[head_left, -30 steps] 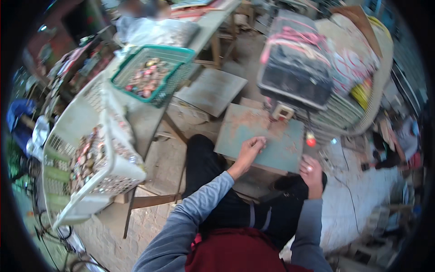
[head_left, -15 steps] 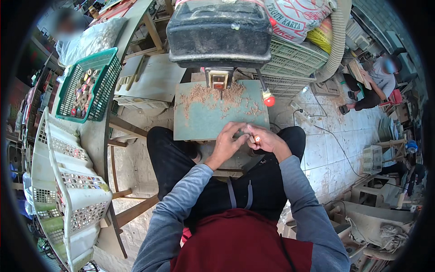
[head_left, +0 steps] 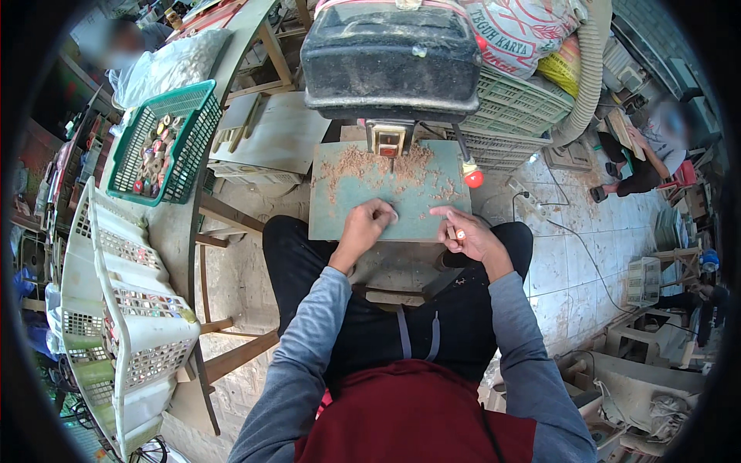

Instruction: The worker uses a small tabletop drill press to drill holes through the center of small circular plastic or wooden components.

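My left hand (head_left: 363, 231) is closed over the near edge of a green board (head_left: 333, 224). A small pale bit shows at its fingertips, too small to name. To its right, my right hand (head_left: 482, 244) has its index finger stretched toward the left hand. Its other fingers curl around a small orange-brown round piece with a pale centre (head_left: 461, 234). Beyond both hands, a black drill press (head_left: 390, 73) stands over the board, its bit (head_left: 390, 164) pointing down. Brown wood shavings (head_left: 347, 163) lie around the bit.
A red ball knob (head_left: 474, 179) hangs right of the board. On the left bench, a green basket (head_left: 208, 116) holds several small round pieces; a white crate (head_left: 147, 328) leans nearby. Cables (head_left: 575, 231) cross the tiled floor. Another person (head_left: 644, 147) sits at the far right.
My hands have come apart from each other. The left hand has moved left; the right hand has moved right with the orange-brown piece. The view has shifted slightly.
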Demonstrator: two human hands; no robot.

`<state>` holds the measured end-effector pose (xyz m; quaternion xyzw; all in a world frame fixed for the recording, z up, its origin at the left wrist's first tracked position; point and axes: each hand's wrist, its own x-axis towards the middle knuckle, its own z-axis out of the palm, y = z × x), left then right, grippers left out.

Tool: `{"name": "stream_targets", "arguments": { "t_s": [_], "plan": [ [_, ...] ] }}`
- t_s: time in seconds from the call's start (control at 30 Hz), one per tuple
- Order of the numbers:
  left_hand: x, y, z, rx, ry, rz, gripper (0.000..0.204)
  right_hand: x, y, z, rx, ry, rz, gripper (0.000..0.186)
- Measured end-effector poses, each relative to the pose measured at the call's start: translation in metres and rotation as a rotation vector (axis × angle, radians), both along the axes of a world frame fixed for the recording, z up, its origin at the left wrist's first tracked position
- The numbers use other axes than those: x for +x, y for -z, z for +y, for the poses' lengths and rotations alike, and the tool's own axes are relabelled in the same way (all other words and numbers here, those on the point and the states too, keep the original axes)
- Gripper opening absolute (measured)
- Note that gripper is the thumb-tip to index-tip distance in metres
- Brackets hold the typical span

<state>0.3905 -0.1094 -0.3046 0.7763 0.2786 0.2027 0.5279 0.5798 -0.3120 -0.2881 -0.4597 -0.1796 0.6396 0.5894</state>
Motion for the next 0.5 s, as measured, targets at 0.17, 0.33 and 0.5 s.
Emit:
{"name": "stream_targets", "arguments": {
  "t_s": [0.17, 0.33, 0.5],
  "plan": [
    [0.001, 0.003, -0.005, 0.278, 0.071, 0.05, 0.018, -0.001, 0.002, 0.003, -0.008, 0.029, 0.03, 0.04],
    [-0.003, -0.003, -0.004, 0.267, 0.058, -0.019, 0.029, 0.002, 0.007, 0.001, -0.024, 0.085, 0.06, 0.04],
    [-0.002, 0.018, -0.003, 0.438, 0.085, -0.07, 0.032, 0.0, 0.002, 0.002, -0.05, 0.084, 0.053, 0.039]
  ]
}}
